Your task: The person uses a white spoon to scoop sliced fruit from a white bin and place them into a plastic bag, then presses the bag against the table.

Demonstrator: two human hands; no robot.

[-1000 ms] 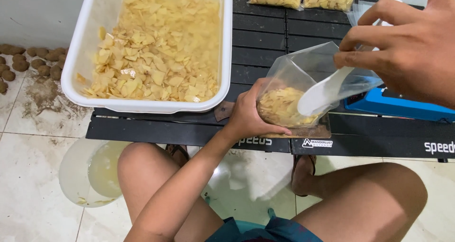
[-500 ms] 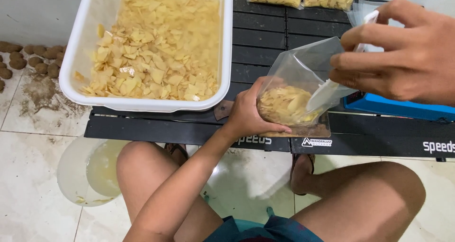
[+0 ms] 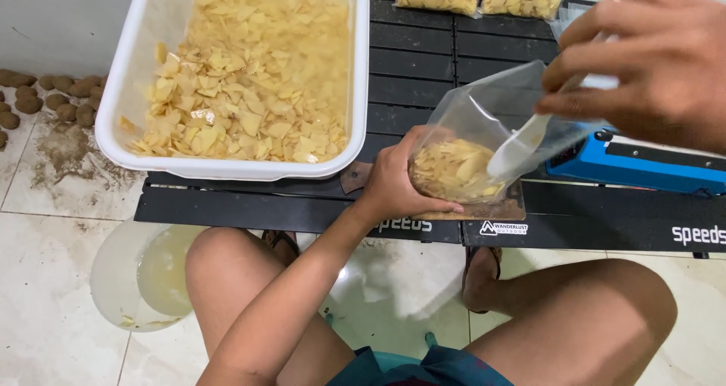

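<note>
Seated low, a person's left hand (image 3: 393,183) wraps the base of a thin, limp clear plastic bag (image 3: 484,136), part-filled with light, brittle chips, on the black counter (image 3: 302,208); the right hand (image 3: 650,57) pinches a white scoop (image 3: 518,150) inside it, beside the white tub (image 3: 227,167).

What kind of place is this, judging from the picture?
Probably a home snack-packing spot on a tiled floor: a white rectangular plastic tub of pale chips, a clear plastic bag being filled on a low black slatted table, and a blue bag sealer.
</note>
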